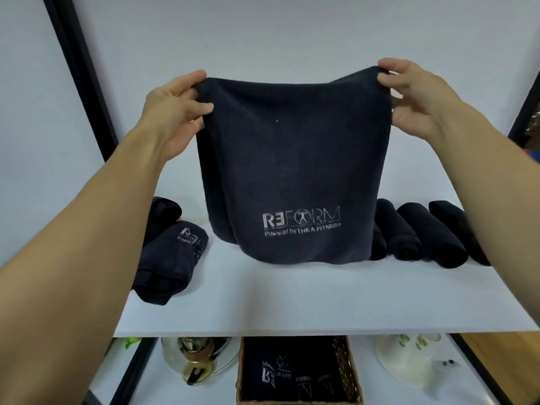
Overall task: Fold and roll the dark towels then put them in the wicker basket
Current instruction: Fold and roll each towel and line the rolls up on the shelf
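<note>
Mid-fold now, pinching top corners of the towel (292, 159) in left grip (175, 112) and right grip (418, 97), hem on the desk (263, 299); next, likely laying flat there, then halving.

A white tabletop (292, 305) is carrying dark towels. Two bundled towels (171, 258) are lying at its left, a row of rolled towels (423, 238) is lying at its right, and a hanging towel (292, 171) is touching down between them.
</note>
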